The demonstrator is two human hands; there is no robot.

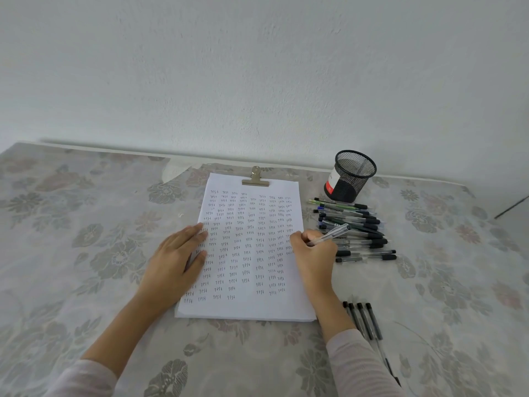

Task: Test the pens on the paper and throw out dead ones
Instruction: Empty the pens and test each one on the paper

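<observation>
One clear plastic pen (329, 234) pinched in your right hand (313, 253), tip hidden, at right edge of white paper stack (252, 306). One silver clip (255, 179) at far end. Your left hand (174, 256) flat, fingers straight, on left edge. Four black-capped pens (367, 319) near right, partly behind your pale sleeve (357, 365). Right of paper, heaped pens (355, 224) overlap, uncountable. One black mesh cup (350, 176) beyond them. Floral tablecloth (86, 224), white wall (257, 67).

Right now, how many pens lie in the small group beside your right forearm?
4, side by side right of the right sleeve: leftmost pen, partly under the arm; second pen; third pen; rightmost pen. Others may hide beneath the sleeve.
</observation>
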